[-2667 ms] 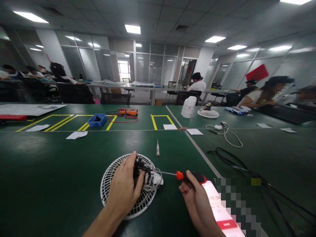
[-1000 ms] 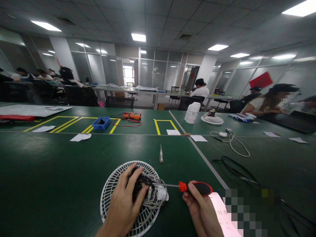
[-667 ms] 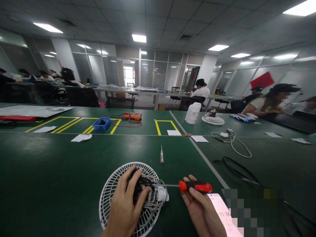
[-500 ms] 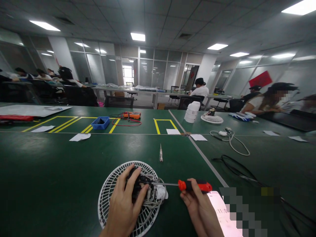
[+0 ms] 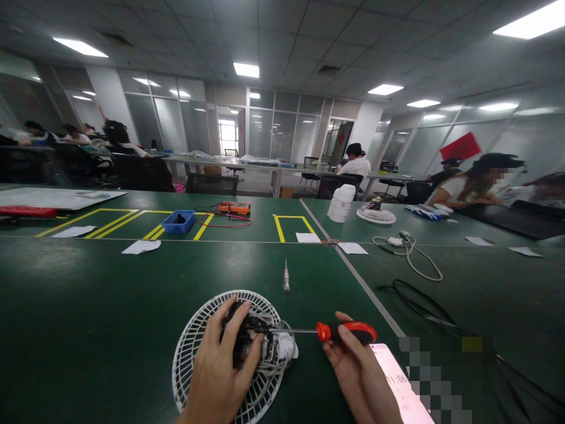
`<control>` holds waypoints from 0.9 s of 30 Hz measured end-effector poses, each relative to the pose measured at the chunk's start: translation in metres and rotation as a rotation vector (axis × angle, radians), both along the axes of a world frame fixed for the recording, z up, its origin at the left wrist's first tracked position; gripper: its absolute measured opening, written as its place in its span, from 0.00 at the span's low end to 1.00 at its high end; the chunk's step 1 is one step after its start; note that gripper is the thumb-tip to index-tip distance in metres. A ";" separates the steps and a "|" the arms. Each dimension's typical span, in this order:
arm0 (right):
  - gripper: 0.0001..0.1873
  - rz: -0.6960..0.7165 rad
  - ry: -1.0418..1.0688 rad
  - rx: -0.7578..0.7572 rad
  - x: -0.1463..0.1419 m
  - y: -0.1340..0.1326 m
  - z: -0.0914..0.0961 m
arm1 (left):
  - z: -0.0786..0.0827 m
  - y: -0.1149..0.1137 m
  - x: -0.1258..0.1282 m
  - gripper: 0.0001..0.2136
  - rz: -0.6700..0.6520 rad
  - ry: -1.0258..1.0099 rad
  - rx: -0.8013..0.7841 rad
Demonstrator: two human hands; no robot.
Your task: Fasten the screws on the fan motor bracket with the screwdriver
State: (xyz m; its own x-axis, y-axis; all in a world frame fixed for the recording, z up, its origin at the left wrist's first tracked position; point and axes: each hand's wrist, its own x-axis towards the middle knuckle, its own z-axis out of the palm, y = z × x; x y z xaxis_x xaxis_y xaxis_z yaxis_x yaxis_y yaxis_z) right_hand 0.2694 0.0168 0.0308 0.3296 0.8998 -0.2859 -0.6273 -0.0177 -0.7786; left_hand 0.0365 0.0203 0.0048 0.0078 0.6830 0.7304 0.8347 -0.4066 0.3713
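A round white fan grille lies on the green table, bearing a dark motor assembly with white parts and a bundled pale cable. My left hand is wrapped over the motor, fingers curled on its far side and thumb near the screwdriver's tip. My right hand grips the red and black handle of a screwdriver. Its shaft lies almost level, pointing left into the motor; the very tip is hidden among the dark parts. Beyond the grille lies a small clear-handled screwdriver.
A lit phone lies beside my right wrist. Farther back are a blue bin, an orange multimeter with red leads, a white cylinder and another fan grille. Cables lie at right; people sit beyond.
My right hand's fingers have shifted on the screwdriver handle, which looks turned, with a finger now raised behind it. My left hand stays on the motor. The whole view has moved slightly.
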 end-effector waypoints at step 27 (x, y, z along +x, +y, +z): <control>0.44 0.074 -0.030 -0.040 0.004 0.003 0.000 | 0.000 -0.003 0.003 0.30 -0.015 0.039 0.088</control>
